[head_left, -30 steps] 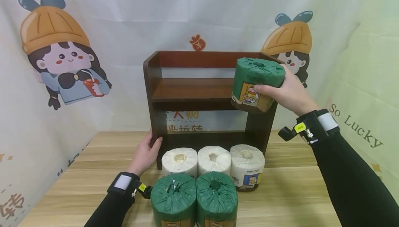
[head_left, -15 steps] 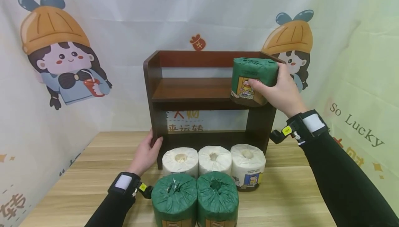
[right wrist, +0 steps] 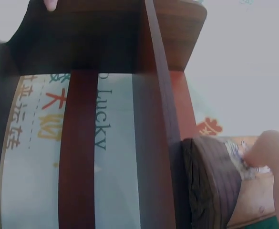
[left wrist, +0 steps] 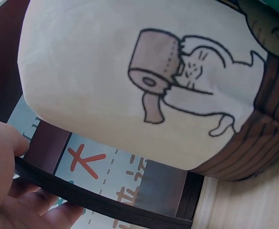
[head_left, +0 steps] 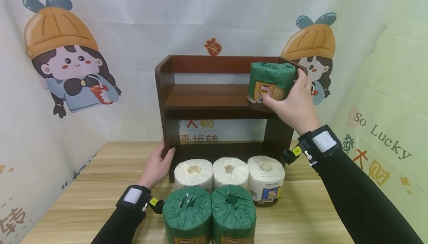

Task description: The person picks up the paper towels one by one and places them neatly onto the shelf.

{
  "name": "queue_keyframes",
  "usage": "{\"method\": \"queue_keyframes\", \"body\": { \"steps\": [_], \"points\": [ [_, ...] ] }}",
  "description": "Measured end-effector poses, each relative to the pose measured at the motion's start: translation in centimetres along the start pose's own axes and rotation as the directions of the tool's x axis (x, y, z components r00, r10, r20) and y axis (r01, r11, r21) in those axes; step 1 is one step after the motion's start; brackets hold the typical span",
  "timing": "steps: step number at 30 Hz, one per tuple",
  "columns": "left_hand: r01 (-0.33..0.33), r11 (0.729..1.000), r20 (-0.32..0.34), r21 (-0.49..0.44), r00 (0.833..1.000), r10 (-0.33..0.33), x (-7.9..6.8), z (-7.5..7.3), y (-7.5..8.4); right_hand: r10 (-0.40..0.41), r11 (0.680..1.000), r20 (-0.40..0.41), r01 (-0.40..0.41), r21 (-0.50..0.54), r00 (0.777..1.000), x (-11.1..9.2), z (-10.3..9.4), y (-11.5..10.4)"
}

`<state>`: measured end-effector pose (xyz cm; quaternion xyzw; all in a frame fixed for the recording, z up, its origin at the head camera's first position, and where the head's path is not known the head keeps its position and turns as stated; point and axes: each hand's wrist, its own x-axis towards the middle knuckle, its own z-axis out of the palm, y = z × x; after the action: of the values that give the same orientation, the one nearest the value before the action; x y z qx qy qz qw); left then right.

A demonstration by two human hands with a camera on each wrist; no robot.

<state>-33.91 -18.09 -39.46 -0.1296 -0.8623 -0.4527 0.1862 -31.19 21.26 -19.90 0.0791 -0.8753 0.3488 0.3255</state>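
Backdrop reading "So Lucky", right fingers curled round green roll, left fingers gripping shelf side

A brown wooden shelf stands upright, the left hand gripping its left side; at its upper board's right end, the right hand holds a green-wrapped, brown-based roll, roughly upright.

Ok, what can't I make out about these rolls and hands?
Front green rolls, bases: head view, cut off by the lower edge.
Middle white roll, lower front: head view, behind the front green rolls.
Right white roll, lettering: head view, too small.
Right hand, far fingertips: head view, behind the held roll.
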Motion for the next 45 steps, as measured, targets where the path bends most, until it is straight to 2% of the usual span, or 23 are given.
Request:
{"method": "queue_keyframes", "body": {
  "steps": [3, 9, 13, 20, 27, 35, 41, 45],
  "points": [
    [0.004, 1.0, 0.0, 0.005, 1.0, -0.004, 0.0, -0.1, 0.0, 0.007, 1.0, -0.008, -0.007, -0.005, 1.0, 0.1, 0.4, 0.0],
    [0.017, 1.0, 0.007, 0.009, 1.0, -0.017, -0.1, -0.1, 0.0, 0.011, 0.995, -0.056, -0.016, -0.098, 0.998, 0.6, 1.2, 0.0],
    [0.016, 1.0, 0.011, 0.003, 1.0, -0.016, -0.1, -0.1, 0.0, 0.027, 0.996, -0.049, -0.031, -0.086, 0.998, 1.0, 1.6, -0.1],
    [0.013, 1.0, 0.011, 0.019, 1.0, -0.013, -0.2, -0.1, 0.0, 0.03, 0.985, -0.048, -0.038, -0.168, 0.998, 1.8, 2.0, -0.1],
    [0.019, 1.0, 0.013, 0.017, 1.0, -0.019, -0.2, -0.1, -0.1, 0.038, 0.984, -0.059, -0.047, -0.17, 0.998, 2.7, 2.5, 0.3],
    [0.008, 1.0, 0.015, 0.011, 1.0, -0.008, -0.1, 0.0, -0.3, 0.02, 0.972, -0.045, -0.03, -0.233, 0.999, 3.2, 2.5, 0.7],
    [0.001, 1.0, 0.016, 0.006, 1.0, -0.001, 0.0, 0.0, -0.2, 0.023, 0.974, -0.033, -0.03, -0.225, 0.999, 2.7, 2.3, 1.0],
    [-0.003, 1.0, 0.014, 0.001, 1.0, 0.003, 0.0, -0.1, -0.2, 0.014, 0.985, -0.022, -0.018, -0.17, 1.0, 1.9, 2.2, 1.0]
  ]
}}
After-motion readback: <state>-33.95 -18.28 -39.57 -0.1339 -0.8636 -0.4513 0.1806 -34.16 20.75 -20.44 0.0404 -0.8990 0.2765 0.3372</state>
